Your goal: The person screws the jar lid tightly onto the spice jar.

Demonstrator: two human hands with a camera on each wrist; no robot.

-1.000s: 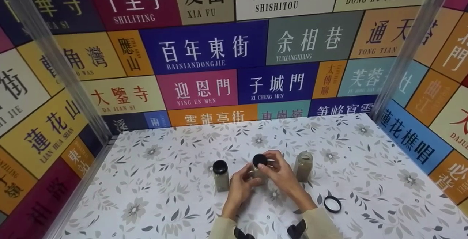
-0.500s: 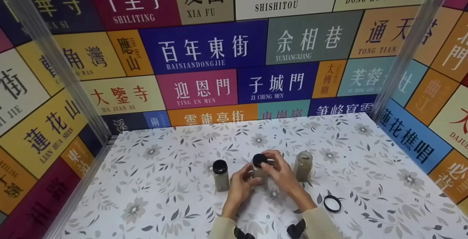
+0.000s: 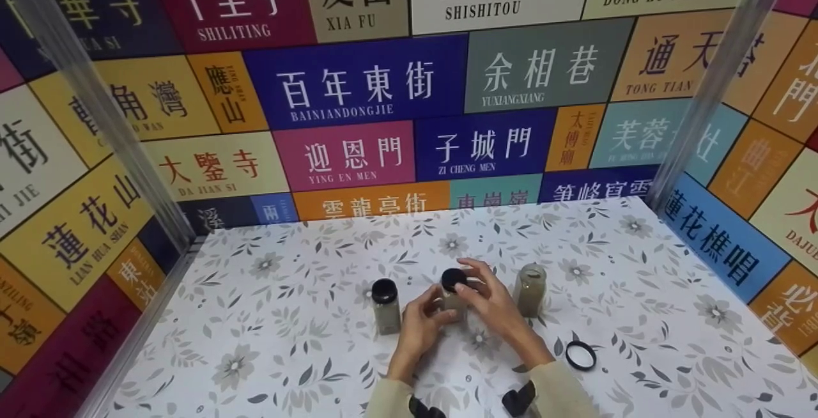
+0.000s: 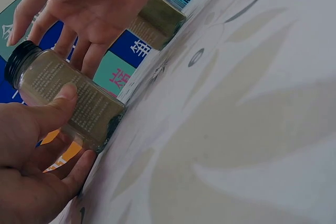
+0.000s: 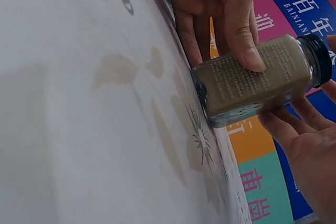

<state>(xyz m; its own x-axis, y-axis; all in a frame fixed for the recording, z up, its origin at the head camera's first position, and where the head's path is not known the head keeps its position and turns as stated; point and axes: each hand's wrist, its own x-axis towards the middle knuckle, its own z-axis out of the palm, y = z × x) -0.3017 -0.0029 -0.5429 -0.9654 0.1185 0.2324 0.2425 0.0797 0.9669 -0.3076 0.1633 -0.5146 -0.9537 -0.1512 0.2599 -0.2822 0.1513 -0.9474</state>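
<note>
A square glass spice jar (image 3: 454, 300) of grey-brown powder stands upright on the table, a black lid (image 3: 454, 277) on its neck. My left hand (image 3: 422, 322) grips its body low down, with the thumb across the printed text in the right wrist view. Around the lid are the fingers of my right hand (image 3: 495, 303), thumb on the near side and forefinger arched past the far side. To the left stands a similar jar (image 3: 386, 316) with a black lid. At the right is a lidless jar (image 3: 531, 293), and a loose black lid (image 3: 581, 356) lies closer to me.
The table (image 3: 307, 341) wears a white cloth printed with grey flowers and leaves. Behind it rises a wall (image 3: 358, 85) of coloured name panels. Clear upright posts (image 3: 703, 85) stand at the table's back corners.
The fingers of my right hand have shifted slightly about the lid, the forefinger lifting a little away from it. My left hand and the jars stay in place.
</note>
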